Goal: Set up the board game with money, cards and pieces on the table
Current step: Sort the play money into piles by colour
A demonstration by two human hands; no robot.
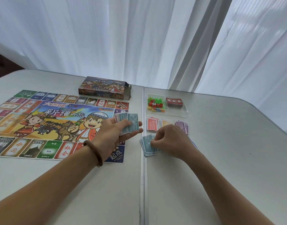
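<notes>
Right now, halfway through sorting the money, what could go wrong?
1. The wad in the left hand is fanned out over the board; bills could slip off.
2. The teal pile under the right hand is ragged and lies beside the table seam; a nudge could scatter it.
3. The right hand sits close to the purple pile and may brush it.

1. Pale grey table [228,159], split by a seam [142,184] down the middle of the frame.
2. Left of the seam: colourful game board [42,120] spread flat, game box [103,87] just beyond its far edge.
3. Right of the seam, upper part: clear tray [172,113].
4. Nearer than the tray, in a row: red notes [152,125], yellow notes [166,122], purple notes [183,126].
5. Nearer again, beside the seam: blue notes [147,146].
</notes>
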